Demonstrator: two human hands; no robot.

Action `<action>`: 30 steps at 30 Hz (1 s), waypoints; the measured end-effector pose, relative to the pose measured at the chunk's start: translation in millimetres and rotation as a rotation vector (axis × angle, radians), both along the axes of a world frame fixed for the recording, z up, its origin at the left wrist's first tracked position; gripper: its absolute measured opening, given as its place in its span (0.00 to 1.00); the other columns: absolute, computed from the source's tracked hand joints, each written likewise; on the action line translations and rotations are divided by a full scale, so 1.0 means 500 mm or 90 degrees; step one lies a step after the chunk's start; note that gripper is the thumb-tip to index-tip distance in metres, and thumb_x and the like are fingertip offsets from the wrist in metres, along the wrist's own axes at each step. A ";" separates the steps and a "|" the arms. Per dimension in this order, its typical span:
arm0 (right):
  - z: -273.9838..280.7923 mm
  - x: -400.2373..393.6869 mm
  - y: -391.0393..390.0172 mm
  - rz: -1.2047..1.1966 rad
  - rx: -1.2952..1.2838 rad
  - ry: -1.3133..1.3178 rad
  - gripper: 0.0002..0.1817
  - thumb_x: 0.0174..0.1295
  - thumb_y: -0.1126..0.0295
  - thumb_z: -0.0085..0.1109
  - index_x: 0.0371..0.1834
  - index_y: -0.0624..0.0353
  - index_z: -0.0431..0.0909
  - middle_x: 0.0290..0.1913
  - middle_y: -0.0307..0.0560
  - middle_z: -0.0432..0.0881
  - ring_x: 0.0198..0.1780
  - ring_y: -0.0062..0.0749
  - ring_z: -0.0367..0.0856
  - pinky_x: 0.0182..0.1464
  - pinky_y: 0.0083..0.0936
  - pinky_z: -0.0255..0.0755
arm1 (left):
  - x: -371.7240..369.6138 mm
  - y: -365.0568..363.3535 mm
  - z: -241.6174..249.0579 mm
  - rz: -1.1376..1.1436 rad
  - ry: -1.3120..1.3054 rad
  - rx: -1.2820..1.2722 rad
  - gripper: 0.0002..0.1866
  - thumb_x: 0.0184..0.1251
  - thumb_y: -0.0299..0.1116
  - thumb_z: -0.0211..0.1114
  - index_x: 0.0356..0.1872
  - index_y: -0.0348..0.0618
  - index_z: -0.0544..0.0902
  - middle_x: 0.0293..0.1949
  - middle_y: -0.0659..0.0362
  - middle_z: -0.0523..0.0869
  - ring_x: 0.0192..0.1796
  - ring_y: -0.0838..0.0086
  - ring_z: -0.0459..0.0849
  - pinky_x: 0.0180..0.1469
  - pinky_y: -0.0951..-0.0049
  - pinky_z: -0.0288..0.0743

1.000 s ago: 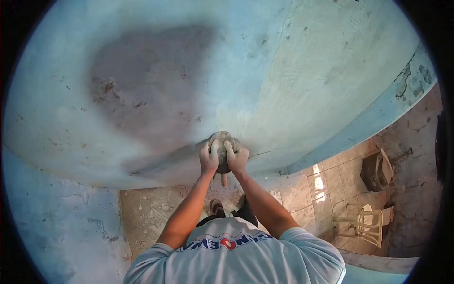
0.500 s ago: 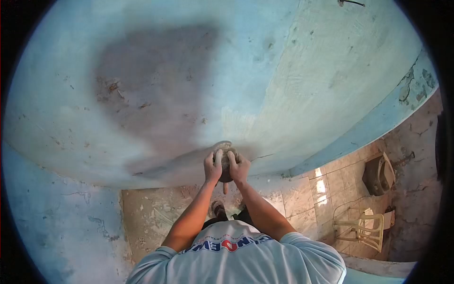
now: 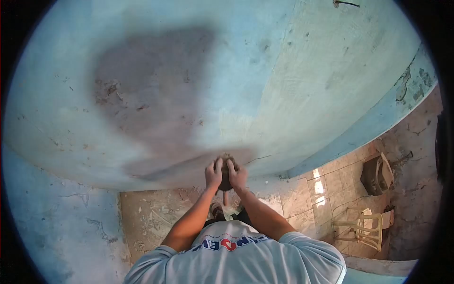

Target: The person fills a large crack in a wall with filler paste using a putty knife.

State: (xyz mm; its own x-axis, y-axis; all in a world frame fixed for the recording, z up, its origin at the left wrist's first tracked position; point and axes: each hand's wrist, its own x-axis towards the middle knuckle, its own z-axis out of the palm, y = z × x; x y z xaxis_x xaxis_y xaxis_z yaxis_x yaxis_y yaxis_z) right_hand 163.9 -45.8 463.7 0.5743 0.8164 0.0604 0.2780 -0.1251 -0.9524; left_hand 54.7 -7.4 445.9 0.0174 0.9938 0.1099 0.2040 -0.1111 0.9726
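Note:
Both of my hands are on a dark, dusty, rounded tool [image 3: 226, 181] with a short brownish handle pointing back towards my body. My left hand [image 3: 213, 174] is closed on its left edge, thumb over the top. On the opposite edge my right hand [image 3: 237, 176] grips it the same way. The far end of the tool is right at the lower part of a blue wall [image 3: 246, 52]. Paler scraped strips run up this wall, above and right of my hands. I cannot tell the tool's exact kind.
Dusty floor tiles [image 3: 295, 201] lie below. To the right are a cream plastic chair [image 3: 373, 229] and a dark boxy object [image 3: 376, 175]. A blue side wall [image 3: 71, 222] stands left. A bent piece of metal [image 3: 347, 4] juts from the wall at the top.
My hands and the tool have come down a little along the wall, towards my body. Both hands keep hold of it.

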 end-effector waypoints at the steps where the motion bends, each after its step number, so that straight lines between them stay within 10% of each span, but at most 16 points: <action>1: -0.056 0.000 -0.007 -0.007 -0.003 0.020 0.18 0.72 0.59 0.67 0.44 0.66 0.88 0.33 0.62 0.89 0.33 0.25 0.83 0.40 0.36 0.78 | -0.001 -0.006 -0.046 0.007 0.061 -0.023 0.24 0.81 0.47 0.60 0.51 0.31 0.86 0.40 0.41 0.90 0.44 0.48 0.89 0.46 0.51 0.78; 8: 0.111 0.015 0.067 0.046 0.110 0.059 0.18 0.73 0.60 0.66 0.39 0.69 0.86 0.25 0.53 0.82 0.32 0.20 0.77 0.37 0.34 0.75 | 0.011 0.059 0.141 0.008 -0.057 0.074 0.23 0.82 0.46 0.60 0.44 0.30 0.85 0.36 0.41 0.88 0.38 0.48 0.86 0.41 0.51 0.74; 14: -0.033 0.004 0.005 -0.008 0.020 -0.009 0.20 0.72 0.56 0.66 0.39 0.68 0.87 0.27 0.62 0.84 0.31 0.31 0.83 0.37 0.38 0.77 | 0.006 0.011 -0.037 0.018 0.055 -0.003 0.25 0.82 0.48 0.59 0.47 0.29 0.86 0.37 0.41 0.89 0.41 0.47 0.88 0.45 0.53 0.78; 20: 0.101 0.025 0.085 0.044 0.136 0.044 0.20 0.71 0.56 0.66 0.38 0.68 0.87 0.30 0.64 0.86 0.31 0.44 0.88 0.39 0.41 0.77 | 0.011 0.074 0.139 -0.012 -0.067 0.040 0.22 0.81 0.44 0.60 0.48 0.30 0.86 0.38 0.40 0.90 0.41 0.46 0.89 0.44 0.53 0.79; 27: -0.024 0.017 0.048 -0.002 0.106 -0.069 0.18 0.71 0.59 0.67 0.41 0.67 0.88 0.30 0.65 0.86 0.29 0.47 0.86 0.39 0.40 0.78 | 0.021 0.012 -0.025 0.060 0.039 0.013 0.22 0.82 0.44 0.60 0.45 0.28 0.86 0.40 0.39 0.89 0.42 0.48 0.88 0.44 0.54 0.77; 30: 0.106 0.029 0.092 0.040 0.107 -0.033 0.17 0.70 0.60 0.68 0.36 0.67 0.86 0.27 0.63 0.84 0.24 0.42 0.78 0.35 0.35 0.76 | 0.008 0.085 0.131 -0.012 -0.026 0.053 0.23 0.82 0.46 0.60 0.47 0.29 0.86 0.43 0.38 0.89 0.44 0.48 0.89 0.46 0.53 0.77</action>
